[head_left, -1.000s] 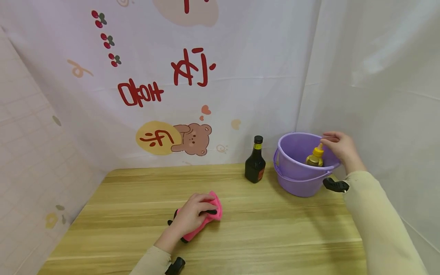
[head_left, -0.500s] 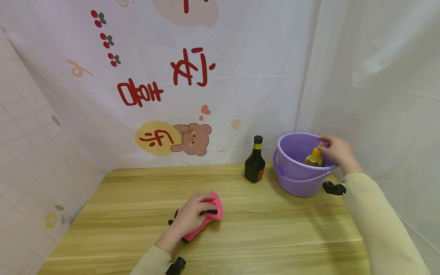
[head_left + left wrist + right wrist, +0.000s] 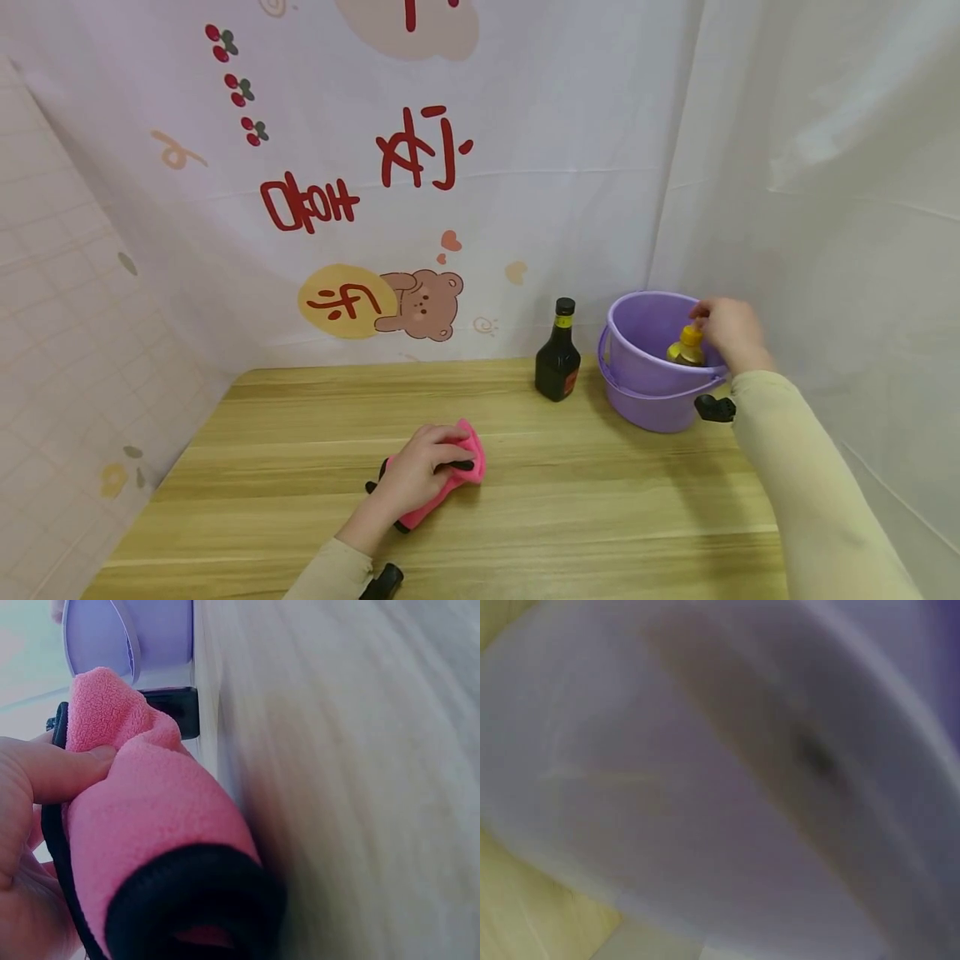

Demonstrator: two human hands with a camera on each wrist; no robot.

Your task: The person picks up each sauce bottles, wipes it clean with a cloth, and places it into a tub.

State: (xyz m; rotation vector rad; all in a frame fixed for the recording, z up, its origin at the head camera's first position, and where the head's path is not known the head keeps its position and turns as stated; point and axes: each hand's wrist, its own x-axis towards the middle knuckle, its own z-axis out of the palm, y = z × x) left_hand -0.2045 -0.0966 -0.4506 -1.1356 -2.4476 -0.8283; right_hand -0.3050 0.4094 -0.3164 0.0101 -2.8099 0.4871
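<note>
My left hand grips a pink fleecy cloth with black edging, rolled or folded on the table; the thumb presses into it in the left wrist view. My right hand reaches over the right rim of a purple bucket. Its curled fingers are at the top of a yellow-capped bottle inside the bucket. The fingers cover the nozzle tip, so whether they pinch it is hidden. The bucket wall hides the bottle's lower part. The right wrist view is blurred, showing mostly the bucket's wall.
A dark sauce bottle with a black cap stands upright left of the bucket. A printed white curtain hangs behind the wooden table. The bucket's handle hangs down across its front.
My right hand has shifted left over the bucket, its fingers coming down around the yellow cap's nozzle. The yellow-capped bottle has barely shifted. My left hand and the pink cloth have stayed in place.
</note>
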